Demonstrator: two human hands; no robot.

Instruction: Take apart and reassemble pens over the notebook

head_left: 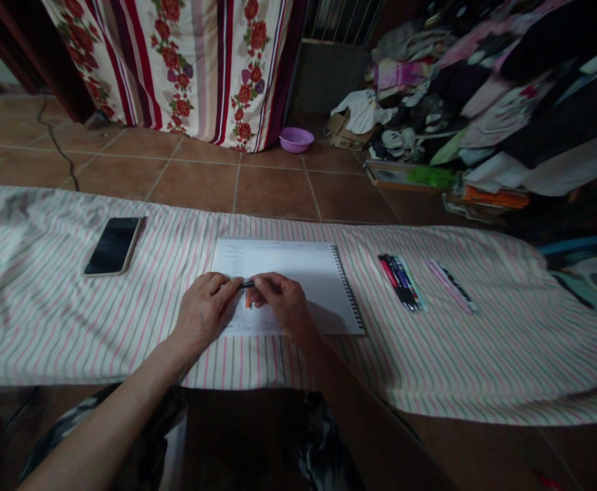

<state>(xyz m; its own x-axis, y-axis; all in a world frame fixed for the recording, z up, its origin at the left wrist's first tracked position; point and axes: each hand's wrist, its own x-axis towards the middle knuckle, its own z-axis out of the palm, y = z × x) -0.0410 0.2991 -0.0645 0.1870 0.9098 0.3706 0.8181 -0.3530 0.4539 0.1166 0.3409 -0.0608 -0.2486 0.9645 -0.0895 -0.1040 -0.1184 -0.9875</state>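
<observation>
My left grip [203, 305] and right grip [280, 296] meet over a spiral notebook [298, 256], pinching a dark pen [247, 284] between them; a small orange piece [248, 299] shows just below it. The notebook's coil runs along its right edge. Farther right on the striped cloth [98, 327] I have a row of pens [399, 281] and a pink-and-black pair [452, 286]; well to the left lies a phone [114, 245]. Beyond, a purple basin [296, 140] sits on the tiled floor [200, 179] beside a floral curtain [203, 68].
</observation>
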